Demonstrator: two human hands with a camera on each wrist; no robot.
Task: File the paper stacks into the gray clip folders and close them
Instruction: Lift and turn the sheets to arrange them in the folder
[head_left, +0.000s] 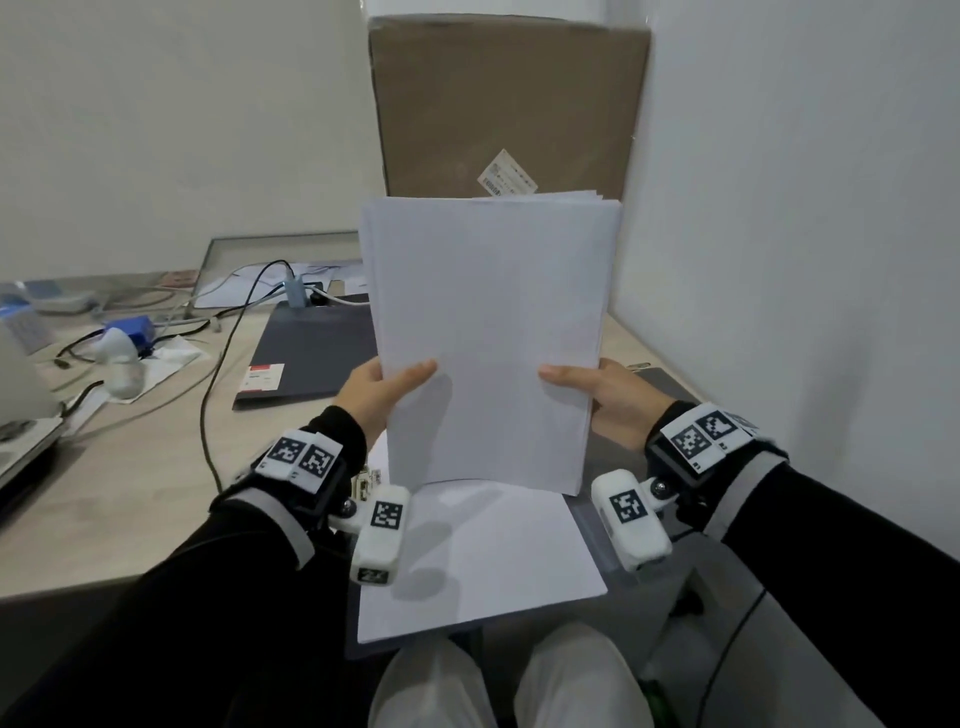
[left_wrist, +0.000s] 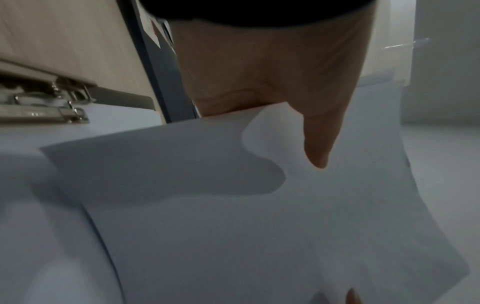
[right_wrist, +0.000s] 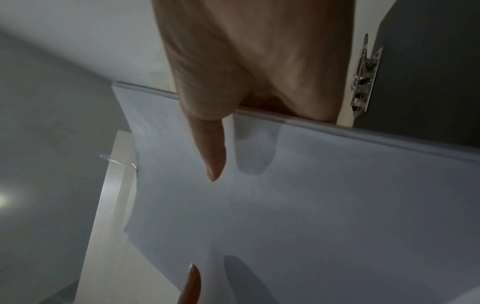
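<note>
Folder clip (left_wrist: 46, 107) beside paper stack (left_wrist: 233, 205)

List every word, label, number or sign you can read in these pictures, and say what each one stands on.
None can be read.
Shipping label on the cardboard box: print too small.
Red-and-white sticker on the closed gray folder: blurred.
Wrist markers: square black-and-white patterns, no words.
Paper stack, gripped by the left hand and right hand: blank.

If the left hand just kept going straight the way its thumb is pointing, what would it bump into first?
The left hand grips the paper stack, thumb pointing right across the sheet. Going on that way, it would probably first meet the right hand at the opposite edge, though depth is uncertain.
</note>
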